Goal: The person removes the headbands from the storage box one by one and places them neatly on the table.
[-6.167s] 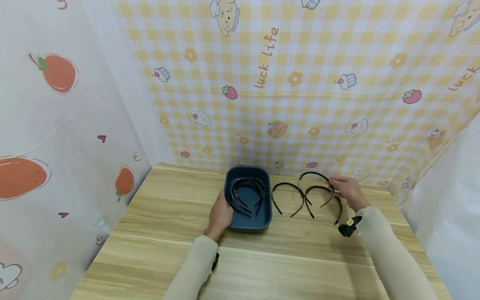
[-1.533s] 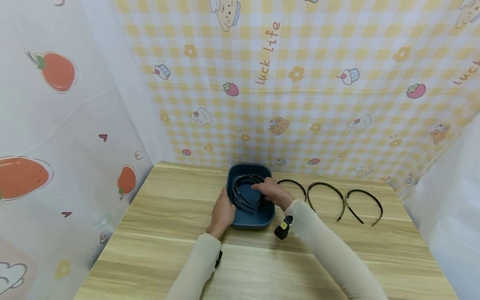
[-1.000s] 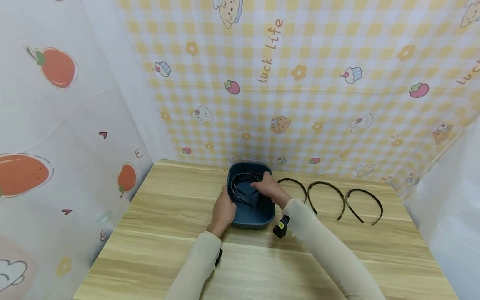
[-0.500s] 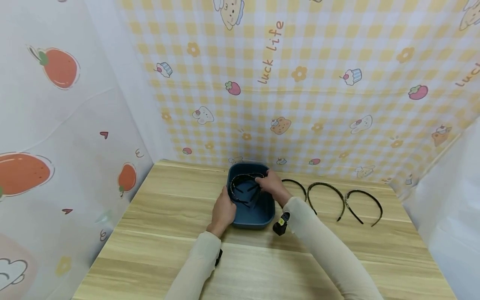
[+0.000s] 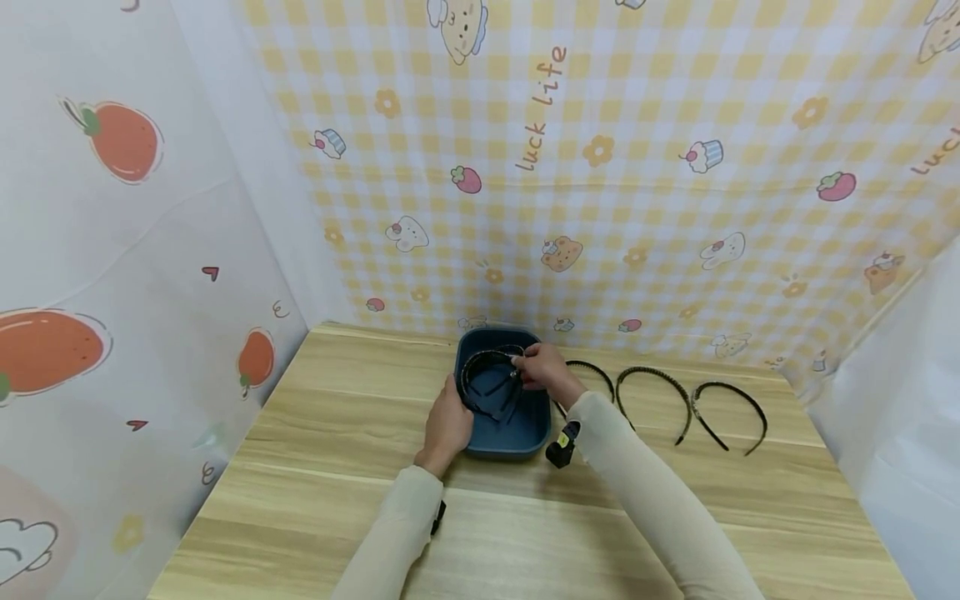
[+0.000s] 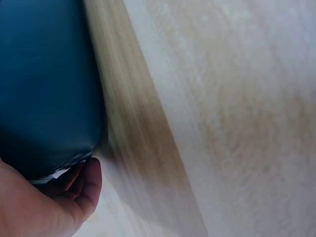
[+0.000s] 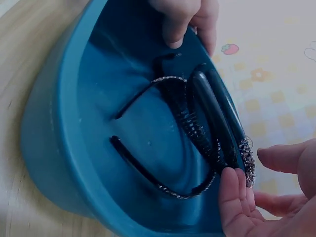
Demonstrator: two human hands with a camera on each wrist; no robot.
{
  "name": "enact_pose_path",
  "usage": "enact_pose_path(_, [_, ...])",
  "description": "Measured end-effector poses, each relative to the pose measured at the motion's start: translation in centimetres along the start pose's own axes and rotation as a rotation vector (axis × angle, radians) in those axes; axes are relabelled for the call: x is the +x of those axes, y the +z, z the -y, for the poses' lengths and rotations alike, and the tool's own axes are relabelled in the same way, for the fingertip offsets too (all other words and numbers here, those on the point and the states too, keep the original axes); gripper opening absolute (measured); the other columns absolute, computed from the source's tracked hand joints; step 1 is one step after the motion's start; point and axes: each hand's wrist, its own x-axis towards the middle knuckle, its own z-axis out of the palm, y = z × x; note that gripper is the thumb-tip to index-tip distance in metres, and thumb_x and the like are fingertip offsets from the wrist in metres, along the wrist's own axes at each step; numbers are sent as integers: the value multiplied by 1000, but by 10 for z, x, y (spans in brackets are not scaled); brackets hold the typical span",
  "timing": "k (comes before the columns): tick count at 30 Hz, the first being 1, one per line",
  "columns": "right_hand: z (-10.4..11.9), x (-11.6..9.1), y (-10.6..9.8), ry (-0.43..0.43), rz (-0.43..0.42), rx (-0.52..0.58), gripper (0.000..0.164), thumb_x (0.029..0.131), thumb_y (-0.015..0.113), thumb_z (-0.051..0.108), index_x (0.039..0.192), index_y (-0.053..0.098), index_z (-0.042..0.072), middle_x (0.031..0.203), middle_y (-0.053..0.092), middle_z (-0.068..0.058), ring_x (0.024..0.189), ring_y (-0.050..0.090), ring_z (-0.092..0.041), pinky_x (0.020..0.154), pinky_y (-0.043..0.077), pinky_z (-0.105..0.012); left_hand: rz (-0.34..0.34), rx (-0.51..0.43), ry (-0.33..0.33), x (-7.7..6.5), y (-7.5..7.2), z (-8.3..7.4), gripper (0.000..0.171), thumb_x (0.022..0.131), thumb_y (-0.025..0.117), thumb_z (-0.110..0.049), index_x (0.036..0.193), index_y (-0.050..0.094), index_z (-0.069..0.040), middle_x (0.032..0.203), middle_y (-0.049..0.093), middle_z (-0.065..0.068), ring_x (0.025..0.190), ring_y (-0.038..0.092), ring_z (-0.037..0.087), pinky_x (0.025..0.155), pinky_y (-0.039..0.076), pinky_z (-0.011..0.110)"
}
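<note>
A dark blue plastic bin (image 5: pixel 504 454) stands on the table with several black headbands (image 5: pixel 480 360) inside. At its left side my left hand (image 5: pixel 445 423) grips the rim, thumb inside and fingers outside against the wall. My right hand (image 5: pixel 547 372) reaches over the right rim, its fingers around a headband with a glittery, stone-covered part (image 7: pixel 247 157). In the right wrist view the fingertips lie on the black bands, with the thumb on the opposite side. One thin sparkly headband (image 7: pixel 170 190) lies lower, its ends toward the near wall. The left wrist view shows the bin's outer wall (image 6: pixel 47 74).
Three more headbands lie in a row right of the bin: one partly behind my right wrist (image 5: pixel 592 367), a ridged one (image 5: pixel 651 371) and another (image 5: pixel 731 387) farthest right. A checked cloth (image 5: pixel 645 217) hangs behind the wooden table (image 5: pixel 337 392).
Since about six seconds ago my right hand has come left from the headbands on the table to the bin. Lately the headbands in the bin shifted backward, then slightly forward. My left hand stays.
</note>
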Motion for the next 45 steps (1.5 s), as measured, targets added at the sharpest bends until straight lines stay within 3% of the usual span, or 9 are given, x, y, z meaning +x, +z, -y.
enact_pose_path(4, [-1,-1,1,-42,-38,-37,29,96,63,14,121,59,-2,106,65,-16,79,62,-19,81,58,-45,2,0,-9,0,0,0,65,93,49,0,153,26,6,148,46,24,115,60,39,87,53,49])
enact_pose_path(7, [-2,-2,2,-62,-66,-62,18,94,66,13,107,62,2,95,65,-12,74,62,-18,79,58,-46,1,0,-13,0,1,-1,65,93,50,-1,153,26,6,148,46,24,121,57,39,93,51,50])
enact_pose_path(13, [-4,-3,2,-87,-99,-81,15,92,68,12,103,64,2,99,69,-14,78,66,-23,71,59,-40,-1,1,-6,-1,1,0,64,94,49,-1,153,26,6,148,46,24,124,55,39,96,50,50])
enact_pose_path(20, [-2,-4,2,-99,-53,37,6,91,66,3,95,65,-1,94,71,-16,70,68,-19,66,60,-33,-16,8,7,-1,0,-1,63,93,48,0,152,27,8,145,48,26,122,57,40,95,50,50])
enact_pose_path(29, [-2,4,-4,-40,-64,105,21,91,64,-1,112,63,-7,99,65,-16,69,64,-15,74,60,-34,-9,7,-10,-1,1,-1,64,93,49,0,153,26,6,146,48,24,121,57,40,94,51,50])
enact_pose_path(36, [3,1,-17,-62,-76,151,30,93,60,-2,122,57,-10,97,61,-13,65,66,-15,78,60,-37,-11,11,-9,-1,1,-1,64,93,49,-1,153,27,6,144,50,25,120,57,41,95,50,51])
enact_pose_path(45, [4,2,-27,-120,-119,223,33,94,61,0,126,56,-8,97,60,-9,74,67,-15,83,59,-40,-27,27,-2,-1,1,-3,61,94,49,-1,151,29,8,141,52,26,119,58,41,94,51,51])
